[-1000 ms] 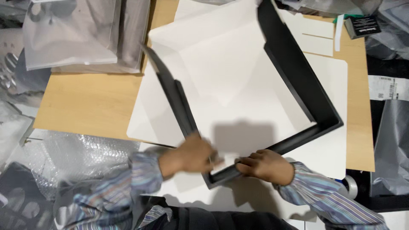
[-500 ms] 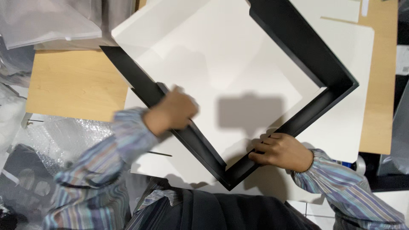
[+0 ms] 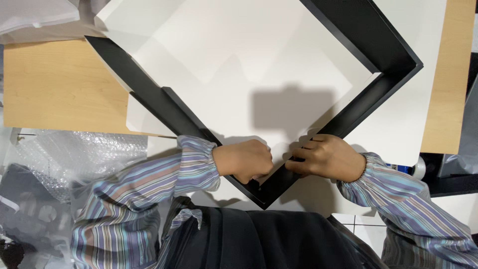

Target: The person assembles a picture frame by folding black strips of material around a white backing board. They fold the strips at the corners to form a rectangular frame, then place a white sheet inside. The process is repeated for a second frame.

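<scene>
Frame: we have the black picture frame point(image 3: 378, 65) lying corner-toward-us on the wooden table point(image 3: 59, 84), its nearest corner right at our body.
Backing: the white board point(image 3: 239, 65) sits inside the frame, with more white sheets beneath.
Left hand: our left hand point(image 3: 246, 160) is clenched over the frame's left rail, just beside the near corner.
Right hand: our right hand point(image 3: 326, 157) curls its fingers onto the right rail, gripping its inner edge.
Doing it well: we judge steady, even pressure on both rails close to the corner keeps the board seated; we press flat, not twisting.
Surroundings: bubble wrap point(image 3: 74, 154) lies left of us, apart from the frame.
</scene>
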Motion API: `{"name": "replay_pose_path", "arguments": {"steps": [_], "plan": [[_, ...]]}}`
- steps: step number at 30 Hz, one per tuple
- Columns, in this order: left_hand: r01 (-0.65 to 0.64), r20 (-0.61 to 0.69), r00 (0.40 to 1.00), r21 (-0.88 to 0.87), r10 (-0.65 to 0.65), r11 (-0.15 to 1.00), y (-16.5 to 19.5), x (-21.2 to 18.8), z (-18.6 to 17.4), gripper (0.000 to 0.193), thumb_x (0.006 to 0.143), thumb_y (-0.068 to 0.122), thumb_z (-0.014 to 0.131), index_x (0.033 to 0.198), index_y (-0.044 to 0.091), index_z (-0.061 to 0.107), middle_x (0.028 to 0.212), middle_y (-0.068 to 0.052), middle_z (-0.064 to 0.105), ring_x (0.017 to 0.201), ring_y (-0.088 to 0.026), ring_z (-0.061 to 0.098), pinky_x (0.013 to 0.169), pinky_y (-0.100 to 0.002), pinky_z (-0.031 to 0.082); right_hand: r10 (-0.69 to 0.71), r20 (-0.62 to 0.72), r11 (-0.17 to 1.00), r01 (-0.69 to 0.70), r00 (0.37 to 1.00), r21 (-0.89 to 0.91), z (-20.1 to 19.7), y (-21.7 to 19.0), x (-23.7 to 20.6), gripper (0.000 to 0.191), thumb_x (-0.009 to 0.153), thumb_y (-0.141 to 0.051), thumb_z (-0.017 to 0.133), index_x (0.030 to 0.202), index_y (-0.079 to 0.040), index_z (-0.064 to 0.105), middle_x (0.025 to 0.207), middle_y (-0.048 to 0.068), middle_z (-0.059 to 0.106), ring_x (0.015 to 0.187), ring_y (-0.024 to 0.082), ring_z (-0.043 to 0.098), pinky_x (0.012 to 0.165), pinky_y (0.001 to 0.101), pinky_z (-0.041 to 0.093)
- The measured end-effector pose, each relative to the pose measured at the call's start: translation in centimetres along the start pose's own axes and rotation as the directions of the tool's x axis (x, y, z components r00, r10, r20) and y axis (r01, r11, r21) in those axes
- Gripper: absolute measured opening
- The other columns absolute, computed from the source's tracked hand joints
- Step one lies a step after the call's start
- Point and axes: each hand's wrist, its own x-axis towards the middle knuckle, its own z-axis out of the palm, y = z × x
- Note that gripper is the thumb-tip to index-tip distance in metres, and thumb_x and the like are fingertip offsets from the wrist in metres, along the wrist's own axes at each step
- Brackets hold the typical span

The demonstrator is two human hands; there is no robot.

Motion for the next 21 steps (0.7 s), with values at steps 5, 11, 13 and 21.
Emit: {"name": "replay_pose_path", "arguments": {"steps": [5, 11, 13, 21], "plan": [[-0.029, -0.01, 0.999, 0.109, 0.031, 0.994, 1.1, 0.2, -1.0, 0.011, 0.062, 0.012, 0.077, 0.056, 0.008, 0.069, 0.059, -0.008, 0.066, 0.064, -0.028, 0.067, 0.063, -0.041, 0.053, -0.002, -0.04, 1.0, 0.002, 0.999, 0.005, -0.6, -0.1, 0.3, 0.025, 0.07, -0.032, 0.078, 0.091, -0.02, 0.078, 0.093, 0.003, 0.076, 0.087, 0.021, 0.073, 0.072, 0.0319, 0.06], [-0.109, -0.103, 0.987, 0.119, 0.121, 0.987, 1.9, -0.6, -0.2, 0.007, 0.068, 0.01, 0.078, 0.063, 0.011, 0.073, 0.064, -0.006, 0.07, 0.067, -0.026, 0.07, 0.07, -0.039, 0.056, 0.005, -0.05, 0.999, -0.003, 0.999, 0.032, -0.7, -0.4, 0.5, 0.023, 0.072, -0.032, 0.077, 0.093, -0.023, 0.078, 0.098, 0.004, 0.077, 0.092, 0.022, 0.073, 0.074, 0.0325, 0.059], [-0.104, -0.064, 0.991, 0.132, 0.113, 0.986, 2.0, -0.4, -0.1, 0.006, 0.069, 0.012, 0.079, 0.065, 0.011, 0.073, 0.065, -0.005, 0.07, 0.069, -0.025, 0.07, 0.07, -0.038, 0.056, -0.009, -0.059, 0.999, 0.011, 0.998, 0.034, -0.6, -0.6, 0.6, 0.028, 0.07, -0.034, 0.076, 0.096, -0.023, 0.079, 0.098, 0.005, 0.076, 0.093, 0.022, 0.073, 0.075, 0.0334, 0.059], [0.191, -0.187, 0.972, 0.27, -0.143, 0.944, 0.8, -0.9, -2.7, 0.024, 0.08, 0.028, 0.078, 0.1, 0.016, 0.074, 0.087, 0.004, 0.074, 0.079, -0.017, 0.07, 0.08, -0.041, 0.054, 0.03, -0.017, 0.998, -0.029, 0.999, 0.054, -0.6, -0.7, 1.1, 0.037, 0.064, -0.037, 0.078, 0.096, -0.018, 0.077, 0.096, 0.001, 0.075, 0.085, 0.021, 0.072, 0.07, 0.0326, 0.058]]}}
